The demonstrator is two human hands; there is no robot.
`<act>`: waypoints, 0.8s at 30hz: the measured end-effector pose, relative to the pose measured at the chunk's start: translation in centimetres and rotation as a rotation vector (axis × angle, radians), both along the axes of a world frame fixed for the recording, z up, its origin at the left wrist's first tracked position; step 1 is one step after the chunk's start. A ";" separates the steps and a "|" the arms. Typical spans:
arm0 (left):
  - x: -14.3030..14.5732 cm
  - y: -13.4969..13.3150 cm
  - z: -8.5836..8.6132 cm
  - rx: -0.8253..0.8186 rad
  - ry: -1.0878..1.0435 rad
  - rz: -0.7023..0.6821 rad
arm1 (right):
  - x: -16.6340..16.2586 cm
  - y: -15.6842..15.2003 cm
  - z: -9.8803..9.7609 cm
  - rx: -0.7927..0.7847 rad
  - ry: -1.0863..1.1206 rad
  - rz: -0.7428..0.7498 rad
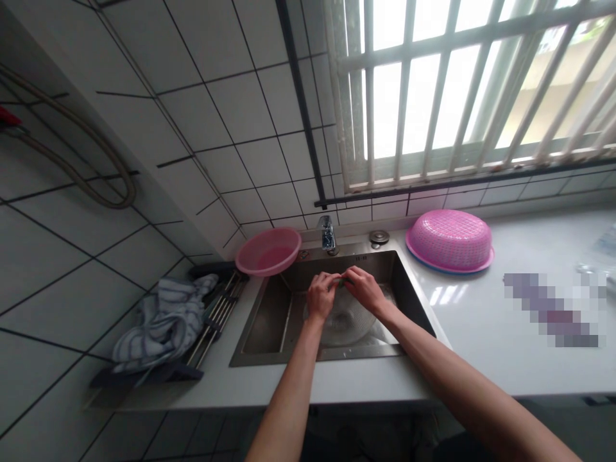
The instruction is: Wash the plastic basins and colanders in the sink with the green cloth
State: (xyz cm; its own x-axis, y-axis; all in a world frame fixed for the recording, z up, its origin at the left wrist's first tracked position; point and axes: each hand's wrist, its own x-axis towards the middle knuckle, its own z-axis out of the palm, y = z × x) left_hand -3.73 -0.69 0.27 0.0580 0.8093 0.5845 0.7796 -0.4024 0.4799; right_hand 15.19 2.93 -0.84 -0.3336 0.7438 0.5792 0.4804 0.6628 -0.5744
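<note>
My left hand (pixel 321 296) and my right hand (pixel 364 290) meet fingertip to fingertip over the sink (pixel 260 330). Both are closed in a pinch on a small dark-green thing (pixel 342 281), mostly hidden by the fingers, its kind too small to make out. Below them in the sink sits a clear, ridged bowl (pixel 344 324), partly covered by my hands and forearms. Behind my hands stands the chrome faucet (pixel 326 232).
A pink basin (pixel 268 251) rests at the sink's back left corner. An upturned pink basket (pixel 450 237) lies on the right counter. At left, a striped cloth (pixel 161 324) lies by a metal rack (pixel 214 324). A drain strainer (pixel 379 237) sits behind the sink.
</note>
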 end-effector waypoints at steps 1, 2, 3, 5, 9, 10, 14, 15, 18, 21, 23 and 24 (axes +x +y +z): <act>0.0 0.0 0.0 0.000 -0.010 0.004 | -0.2 -0.1 0.2 0.015 -0.007 0.008; -0.2 0.0 0.0 0.004 -0.035 0.018 | -0.2 0.0 0.2 0.023 -0.004 0.003; -0.6 0.1 0.0 0.016 -0.074 0.041 | 0.0 0.2 0.2 0.021 0.009 -0.016; -1.5 0.4 0.0 0.044 -0.170 0.091 | 0.8 0.8 0.0 -0.004 0.052 -0.078; -2.5 0.9 -0.3 0.060 -0.293 0.106 | 2.2 1.8 -0.7 -0.027 0.083 -0.153; -2.3 0.9 -0.4 0.045 -0.295 0.080 | 2.2 1.8 -0.8 -0.011 0.068 -0.141; -1.0 0.7 -0.5 -0.042 -0.220 -0.035 | 0.8 1.2 -0.6 0.049 -0.049 -0.042; -0.8 0.5 -0.5 -0.049 -0.203 -0.043 | 0.5 1.0 -0.5 0.052 -0.064 -0.027; -0.8 0.4 -0.3 -0.009 -0.224 0.013 | 0.3 1.0 -0.1 0.050 0.001 -0.041; -1.8 0.7 -0.3 0.087 -0.309 0.125 | 1.4 1.5 -0.1 0.022 0.162 -0.116; -2.6 0.9 -0.5 0.160 -0.388 0.209 | 2.4 2.0 -0.3 -0.004 0.247 -0.178; -2.9 1.0 -0.6 0.184 -0.426 0.244 | 2.8 2.2 -0.4 -0.015 0.275 -0.203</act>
